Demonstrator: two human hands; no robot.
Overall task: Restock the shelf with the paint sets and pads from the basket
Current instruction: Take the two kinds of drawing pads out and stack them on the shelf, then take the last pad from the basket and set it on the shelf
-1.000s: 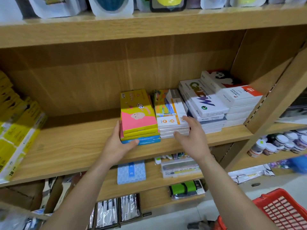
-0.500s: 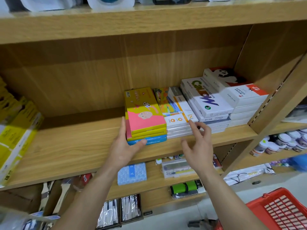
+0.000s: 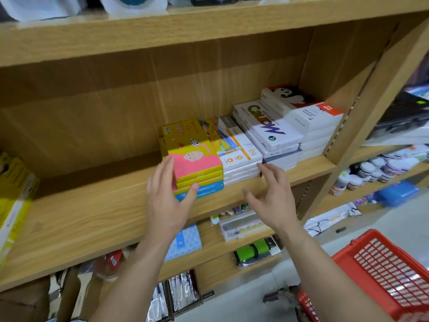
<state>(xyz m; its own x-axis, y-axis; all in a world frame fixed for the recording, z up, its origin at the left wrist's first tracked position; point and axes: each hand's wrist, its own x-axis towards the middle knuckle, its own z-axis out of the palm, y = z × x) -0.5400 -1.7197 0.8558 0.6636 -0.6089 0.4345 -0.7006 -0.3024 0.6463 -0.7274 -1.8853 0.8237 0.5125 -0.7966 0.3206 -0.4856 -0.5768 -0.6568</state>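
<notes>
Nearest, at the bottom right, a red basket [image 3: 380, 273], cut off by the frame edge; contents impossible to make out through the mesh. Two bare forearms rising from the bottom edge.

Left hand [image 3: 167, 201] open and spread, fingers against the left side of a stack of yellow and pink paint sets [image 3: 195, 159], thumb touching the blue box at the bottom of that stack; not closed around anything. Right hand [image 3: 271, 198] open too, fingers loose and apart, grasping nothing, fingertips just at the front corner of the stack of white pads [image 3: 241, 159].

Both stacks lying flat on the wooden shelf [image 3: 92, 214], touching each other. In the yellow stack about four boxes countable at the front edge, the lowest one blue; exact count uncertain. In the white stack beside it, three or four front edges, blurred.

Farther right and deeper, two more stacks: white boxes with green and blue lettering [image 3: 267, 126], then white boxes with a panda picture [image 3: 299, 105] against the shelf's side wall. Counts there unclear.

At the far left, yellow packages [image 3: 14, 189], half out of frame. Below, a lower shelf with a blue patterned pack [image 3: 185, 240], partly hidden behind the left forearm.
</notes>
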